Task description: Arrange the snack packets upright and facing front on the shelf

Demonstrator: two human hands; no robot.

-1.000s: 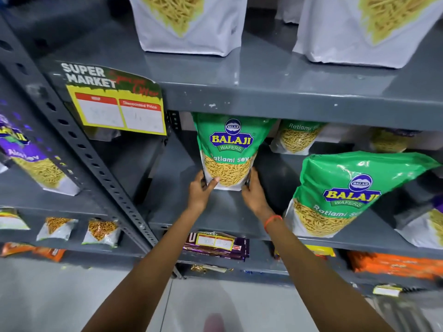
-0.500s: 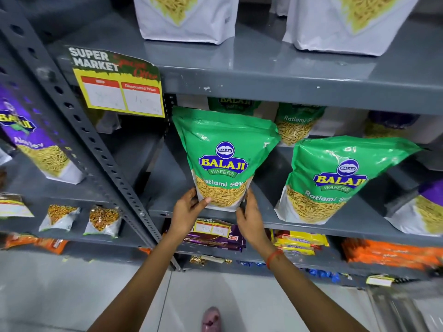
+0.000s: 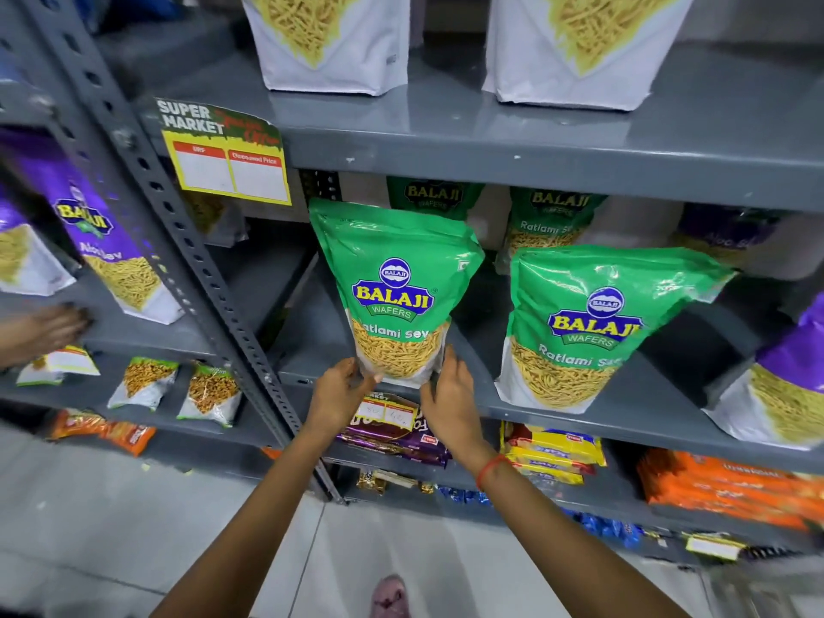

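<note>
A green Balaji Ratlami Sev packet [image 3: 394,292] stands upright, label forward, at the front edge of the grey middle shelf [image 3: 579,419]. My left hand [image 3: 341,390] grips its bottom left corner. My right hand [image 3: 448,394] rests against its bottom right corner, fingers loosely spread. A second green packet [image 3: 588,323] stands to the right, leaning a little. Two more green packets [image 3: 548,216] stand behind at the back of the shelf.
Purple Aloo Sev packets stand at far right [image 3: 789,381] and on the left bay [image 3: 102,243]. White packets [image 3: 330,42] fill the upper shelf. A price sign [image 3: 225,162] hangs there. Another person's hand [image 3: 49,332] reaches in at left. Orange packs [image 3: 722,488] lie below.
The green packet has come forward from the back of the shelf to its front edge, both hands staying at its bottom corners. Another person's hand has appeared at the left.
</note>
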